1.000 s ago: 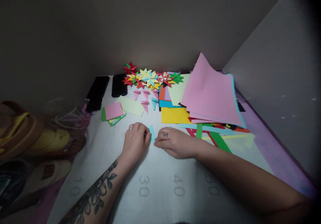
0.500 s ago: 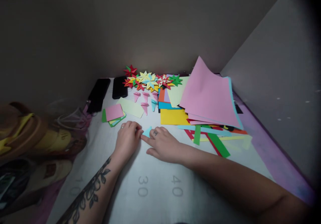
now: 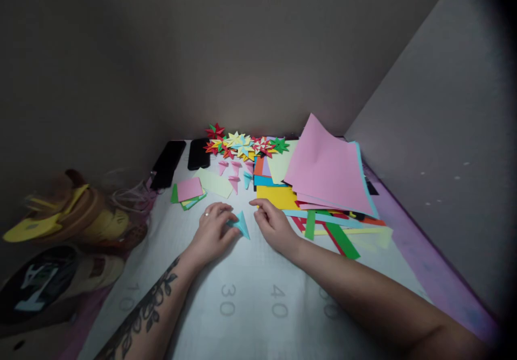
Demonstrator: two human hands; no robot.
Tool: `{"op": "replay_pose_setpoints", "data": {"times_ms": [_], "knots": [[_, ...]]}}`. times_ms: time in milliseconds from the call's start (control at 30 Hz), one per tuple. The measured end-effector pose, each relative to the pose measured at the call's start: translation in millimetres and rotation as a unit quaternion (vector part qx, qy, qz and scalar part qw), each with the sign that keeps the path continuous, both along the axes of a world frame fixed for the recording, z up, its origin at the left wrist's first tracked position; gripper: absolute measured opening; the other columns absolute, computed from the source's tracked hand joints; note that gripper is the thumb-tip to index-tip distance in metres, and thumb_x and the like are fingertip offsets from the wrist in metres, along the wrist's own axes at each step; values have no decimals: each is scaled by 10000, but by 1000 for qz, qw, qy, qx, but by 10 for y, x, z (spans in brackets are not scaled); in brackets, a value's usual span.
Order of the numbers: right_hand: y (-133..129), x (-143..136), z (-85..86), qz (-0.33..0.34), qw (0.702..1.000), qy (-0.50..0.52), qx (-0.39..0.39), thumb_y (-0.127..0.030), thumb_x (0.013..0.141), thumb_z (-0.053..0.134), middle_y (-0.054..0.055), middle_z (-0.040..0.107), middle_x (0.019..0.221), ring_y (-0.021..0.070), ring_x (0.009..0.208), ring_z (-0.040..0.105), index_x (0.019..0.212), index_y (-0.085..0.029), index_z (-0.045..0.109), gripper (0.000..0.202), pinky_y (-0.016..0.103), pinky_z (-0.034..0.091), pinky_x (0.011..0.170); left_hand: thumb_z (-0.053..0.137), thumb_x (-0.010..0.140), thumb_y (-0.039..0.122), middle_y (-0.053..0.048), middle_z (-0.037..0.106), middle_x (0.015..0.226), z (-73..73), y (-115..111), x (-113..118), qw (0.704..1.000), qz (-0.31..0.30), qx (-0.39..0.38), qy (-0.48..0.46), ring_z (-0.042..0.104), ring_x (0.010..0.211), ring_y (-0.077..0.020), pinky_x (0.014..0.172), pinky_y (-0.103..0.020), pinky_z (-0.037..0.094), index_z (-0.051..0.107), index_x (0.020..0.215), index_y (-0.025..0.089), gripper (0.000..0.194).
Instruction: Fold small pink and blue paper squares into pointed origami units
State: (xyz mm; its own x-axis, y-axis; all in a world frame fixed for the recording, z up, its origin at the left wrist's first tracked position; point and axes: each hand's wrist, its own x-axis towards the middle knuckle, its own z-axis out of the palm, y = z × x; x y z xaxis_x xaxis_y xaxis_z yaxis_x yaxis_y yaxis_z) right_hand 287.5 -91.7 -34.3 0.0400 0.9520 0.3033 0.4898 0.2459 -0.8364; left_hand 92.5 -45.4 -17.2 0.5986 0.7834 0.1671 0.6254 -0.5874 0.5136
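Note:
A light blue folded paper piece (image 3: 242,225) is pinched by my left hand (image 3: 215,229), between thumb and fingers, just above the white mat. Its pointed end faces right and toward me. My right hand (image 3: 277,226) is a short way to the right, off the paper, with its fingers curled and the index finger partly stretched out; nothing shows in it. Beyond my hands lie several small folded pink pieces (image 3: 234,183) and a light blue folded piece (image 3: 247,179) of similar shape.
Many-coloured paper stars (image 3: 242,143) are heaped along the wall. Two dark phones (image 3: 199,154) lie at the back left, near small paper squares (image 3: 189,189). To the right are large pink sheets (image 3: 331,171) and cut paper strips (image 3: 341,239). Caps (image 3: 44,279) stand left of the table.
My right hand has let go of the light blue paper and moved right. The paper stays in my left hand, now turned with its point toward me. The view has shifted slightly.

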Motion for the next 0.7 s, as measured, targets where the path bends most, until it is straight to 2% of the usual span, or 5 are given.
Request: {"op": "replay_pose_setpoints", "data": {"times_ms": [100, 233, 400, 567, 700], "knots": [[0, -28, -2, 12, 1000, 11, -16, -232, 884, 440, -7, 514, 689, 160, 687, 522, 1029, -194, 537, 178, 280, 427, 633, 553, 797, 243, -75, 551, 1139, 21, -51, 37, 1000, 2, -20, -21, 418, 1174, -260, 978, -455, 341, 617, 804, 209, 73], [7, -102, 0, 24, 996, 80, -30, -259, 866, 481, 1, 544, 759, 135, 649, 517, 1043, -196, 475, 187, 260, 436, 592, 510, 825, 238, -80, 570, 1059, 6, -67, 76, 985, 72, -63, -146, 507, 1080, -216, 922, -362, 400, 596, 778, 190, 109], [42, -179, -43, 25, 981, 179, -75, -293, 847, 503, 0, 559, 775, 134, 664, 554, 979, -209, 464, 161, 251, 459, 581, 538, 806, 279, 8, 585, 726, -18, -127, 126, 959, 111, -159, -208, 533, 668, -136, 615, -237, 406, 559, 737, 182, 121], [48, -204, -60, 17, 980, 178, -92, -264, 818, 525, -18, 561, 730, 129, 628, 553, 949, -215, 478, 148, 247, 457, 568, 629, 717, 267, 88, 461, 582, -40, -163, 187, 904, 178, -240, -306, 454, 515, -88, 512, -198, 338, 451, 780, 204, 200], [29, -216, -29, 28, 983, 157, -94, -267, 808, 530, -8, 582, 743, 133, 632, 572, 939, -211, 486, 149, 248, 466, 558, 641, 701, 263, 123, 451, 547, -22, -158, 215, 863, 189, -304, -357, 459, 464, -82, 497, -188, 334, 383, 911, 230, 334]]}}
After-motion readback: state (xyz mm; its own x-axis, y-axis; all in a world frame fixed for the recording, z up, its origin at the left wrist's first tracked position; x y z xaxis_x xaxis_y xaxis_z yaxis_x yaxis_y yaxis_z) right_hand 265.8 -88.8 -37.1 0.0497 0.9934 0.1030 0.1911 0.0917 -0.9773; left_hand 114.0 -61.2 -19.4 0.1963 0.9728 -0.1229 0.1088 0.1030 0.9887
